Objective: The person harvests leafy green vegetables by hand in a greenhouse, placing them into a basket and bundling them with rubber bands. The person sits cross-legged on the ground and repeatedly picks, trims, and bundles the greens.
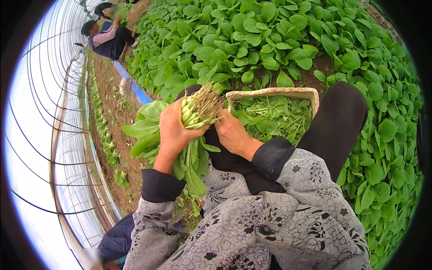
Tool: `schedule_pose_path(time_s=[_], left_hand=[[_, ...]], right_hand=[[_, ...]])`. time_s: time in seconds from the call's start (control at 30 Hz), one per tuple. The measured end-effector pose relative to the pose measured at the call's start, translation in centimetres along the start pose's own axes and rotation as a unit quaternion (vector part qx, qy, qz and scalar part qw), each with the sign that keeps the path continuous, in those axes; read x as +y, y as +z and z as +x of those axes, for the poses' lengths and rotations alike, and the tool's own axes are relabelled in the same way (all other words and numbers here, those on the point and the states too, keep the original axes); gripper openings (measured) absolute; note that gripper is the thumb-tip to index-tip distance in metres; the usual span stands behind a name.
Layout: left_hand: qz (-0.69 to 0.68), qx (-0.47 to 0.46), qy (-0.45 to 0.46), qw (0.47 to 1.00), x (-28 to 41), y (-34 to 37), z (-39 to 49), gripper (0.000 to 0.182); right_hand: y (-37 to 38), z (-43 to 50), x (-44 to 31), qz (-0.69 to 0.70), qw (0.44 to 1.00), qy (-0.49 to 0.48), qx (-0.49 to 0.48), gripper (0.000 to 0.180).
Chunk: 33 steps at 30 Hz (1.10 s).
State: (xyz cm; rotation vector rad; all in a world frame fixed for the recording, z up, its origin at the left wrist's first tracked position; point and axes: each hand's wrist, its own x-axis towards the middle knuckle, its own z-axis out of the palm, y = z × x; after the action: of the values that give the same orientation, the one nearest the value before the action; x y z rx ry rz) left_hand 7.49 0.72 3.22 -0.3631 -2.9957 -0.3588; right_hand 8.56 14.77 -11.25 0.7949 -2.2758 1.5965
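Note:
My left hand (175,126) grips a bunch of leafy greens (189,118) around the pale stem bases. Its tangled brown roots (210,100) point up and away from me, while the broad leaves hang down beside my wrist. My right hand (233,130) is curled against the right side of the bunch, thumb at the edge of the roots. Its fingertips are hidden, and a small bit of red shows just beside them. Beyond my right wrist stands a worn, pale crate (270,91) holding loose green leaves and stems (276,116).
Dense rows of leafy greens (243,40) grow ahead and to the right. Pulled greens (109,152) lie along bare soil (116,101) at left, beside the plastic greenhouse wall (37,135). A person (108,38) sits far left; another's dark sleeve (118,236) shows lower left.

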Motion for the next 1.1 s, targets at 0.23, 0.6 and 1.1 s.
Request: schedule_pose_path(time_s=[0.23, 0.6, 1.1], left_hand=[[-0.182, 0.046, -0.065, 0.98, 1.2, -3.8, -2.3, 0.073], [-0.727, 0.222, -0.035, 0.648, 4.7, -10.4, -1.5, 0.055], [-0.675, -0.053, 0.028, 0.735, 8.9, -5.7, 6.4, 0.07]], right_hand=[[-3.3, 4.1, -4.8, 0.075, 0.984, -0.149, 0.058, 0.036], [-13.5, 14.5, -12.6, 0.467, 0.871, 0.054, -0.143, 0.027], [-18.3, 9.4, -4.0, 0.378, 0.912, 0.158, -0.006, 0.076]])
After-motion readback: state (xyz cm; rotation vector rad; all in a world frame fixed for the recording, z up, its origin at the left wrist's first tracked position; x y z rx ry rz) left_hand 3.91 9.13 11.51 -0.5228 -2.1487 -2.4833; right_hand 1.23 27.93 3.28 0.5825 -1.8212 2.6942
